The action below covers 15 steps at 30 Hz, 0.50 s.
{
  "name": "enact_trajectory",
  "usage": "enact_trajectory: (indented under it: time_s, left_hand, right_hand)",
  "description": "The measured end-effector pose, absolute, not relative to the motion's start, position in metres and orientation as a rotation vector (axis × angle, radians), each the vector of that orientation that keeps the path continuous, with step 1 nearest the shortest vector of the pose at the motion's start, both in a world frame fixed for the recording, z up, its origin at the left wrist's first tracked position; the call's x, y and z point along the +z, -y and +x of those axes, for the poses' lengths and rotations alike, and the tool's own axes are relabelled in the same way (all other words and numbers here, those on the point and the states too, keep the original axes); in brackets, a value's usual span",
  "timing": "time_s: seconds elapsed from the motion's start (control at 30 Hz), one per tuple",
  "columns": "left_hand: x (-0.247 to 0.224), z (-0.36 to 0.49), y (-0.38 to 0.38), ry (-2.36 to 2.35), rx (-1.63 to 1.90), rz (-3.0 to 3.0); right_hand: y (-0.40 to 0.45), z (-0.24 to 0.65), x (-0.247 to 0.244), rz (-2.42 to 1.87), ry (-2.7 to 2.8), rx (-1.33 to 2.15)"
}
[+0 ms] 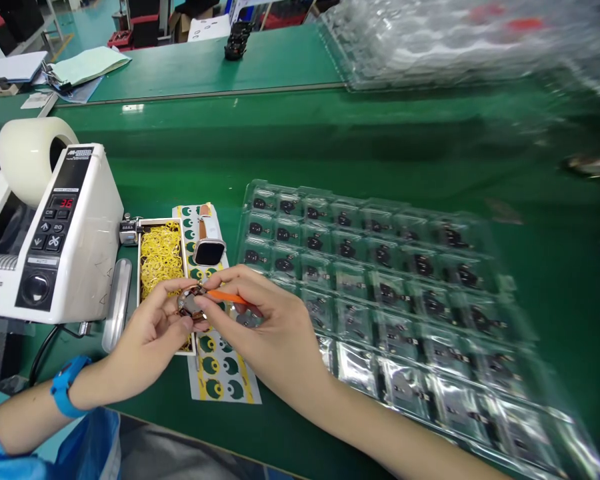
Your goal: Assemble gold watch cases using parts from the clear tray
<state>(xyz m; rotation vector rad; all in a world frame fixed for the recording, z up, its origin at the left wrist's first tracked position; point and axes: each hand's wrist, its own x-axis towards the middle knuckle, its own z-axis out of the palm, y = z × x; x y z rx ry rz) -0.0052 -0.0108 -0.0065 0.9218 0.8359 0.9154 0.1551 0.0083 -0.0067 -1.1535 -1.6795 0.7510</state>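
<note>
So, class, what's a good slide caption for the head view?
Left hand holding a small round component, right hand holding an orange tool close by, with a clear compartmented tray to the right.

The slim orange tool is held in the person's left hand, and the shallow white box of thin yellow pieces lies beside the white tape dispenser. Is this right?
Not quite: the head view shows the slim orange tool in the right hand, not the left. The shallow white box does lie beside the white tape dispenser.
</note>
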Motion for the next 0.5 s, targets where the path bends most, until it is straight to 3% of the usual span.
enact_trajectory:
  time_s: [0.33,0.5]
  left_hand:
    - [-0.005,0.002,0.004,-0.961,0.993,0.866]
    - [-0.008,0.000,0.006,-1.000,0.964,0.870]
  right_hand:
    - [-0.006,0.154,-0.018,-1.082,1.858,0.434]
    - [-0.013,0.157,-0.013,-1.101,1.959,0.703]
